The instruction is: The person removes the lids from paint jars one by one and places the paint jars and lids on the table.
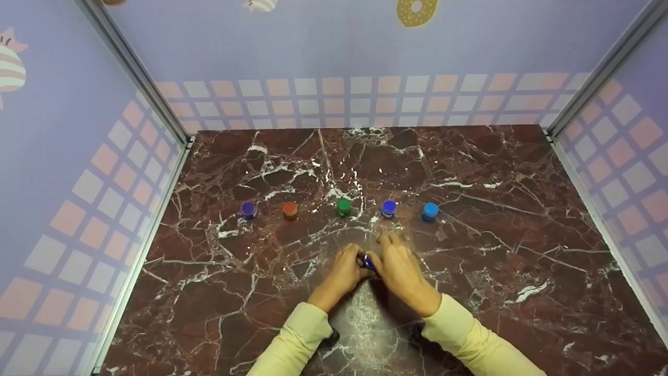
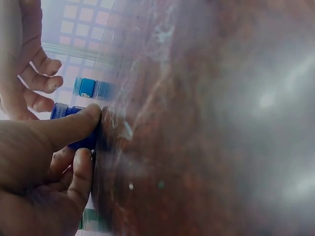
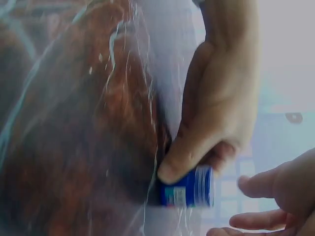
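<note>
In front of the person, the left hand [image 1: 344,269] grips a small dark blue jar [image 3: 184,191] between thumb and fingers. The jar stands upright, on the tabletop or just above it; its ribbed, clear-looking lid [image 3: 203,186] faces up and a small label shows on its side. Close by on the right is the right hand [image 1: 401,269]. Its fingers [image 3: 263,184] are apart and loosely bent, a short gap from the lid, with nothing held. Much of the jar is hidden by the left hand in the head view.
Beyond the hands stands a row of small jars: purple [image 1: 248,210], orange [image 1: 290,211], green [image 1: 344,207], blue [image 1: 389,209] and light blue [image 1: 430,211]. They stand on a dark red marbled table [image 1: 209,313], with patterned panels [image 1: 334,52] at the back and both sides.
</note>
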Motion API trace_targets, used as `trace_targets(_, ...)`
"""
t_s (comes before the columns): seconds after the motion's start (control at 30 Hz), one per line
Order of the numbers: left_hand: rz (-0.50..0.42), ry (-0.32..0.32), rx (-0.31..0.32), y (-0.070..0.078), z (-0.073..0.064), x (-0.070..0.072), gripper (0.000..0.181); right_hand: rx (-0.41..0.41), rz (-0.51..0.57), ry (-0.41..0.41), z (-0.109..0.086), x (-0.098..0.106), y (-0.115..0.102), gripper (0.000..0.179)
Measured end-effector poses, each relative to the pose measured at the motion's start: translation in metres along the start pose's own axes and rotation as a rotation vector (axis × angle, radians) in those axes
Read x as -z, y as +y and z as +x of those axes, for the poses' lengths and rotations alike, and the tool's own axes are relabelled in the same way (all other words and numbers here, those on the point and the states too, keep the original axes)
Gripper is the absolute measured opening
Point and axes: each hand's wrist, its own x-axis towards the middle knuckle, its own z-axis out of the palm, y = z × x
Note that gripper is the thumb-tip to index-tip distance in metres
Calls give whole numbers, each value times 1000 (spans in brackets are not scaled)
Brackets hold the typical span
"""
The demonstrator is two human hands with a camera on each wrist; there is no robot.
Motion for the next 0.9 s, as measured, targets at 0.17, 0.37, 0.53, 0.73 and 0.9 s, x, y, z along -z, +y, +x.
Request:
trace_targets(0.17,47,35,-103,-3,-2,0,28,57,-71,-20,-4,-6,-12,28)
trace_targets(0.37,61,60,-193,-6,-4,0,22,67,-151,-41,-5,-11,-21,28)
trace_targets(0.53,53,83,-194,-5,-3,-2,21,91,-177,-40,-3,-14,-19,26)
trace_targets(0.73,46,64,-156,-4,-3,-1,27,137,-118,-95,0,-12,-12,21)
trace_targets(0.9,52,49,-132,-4,-3,0,31,239,-75,-161,4,-7,-5,15)
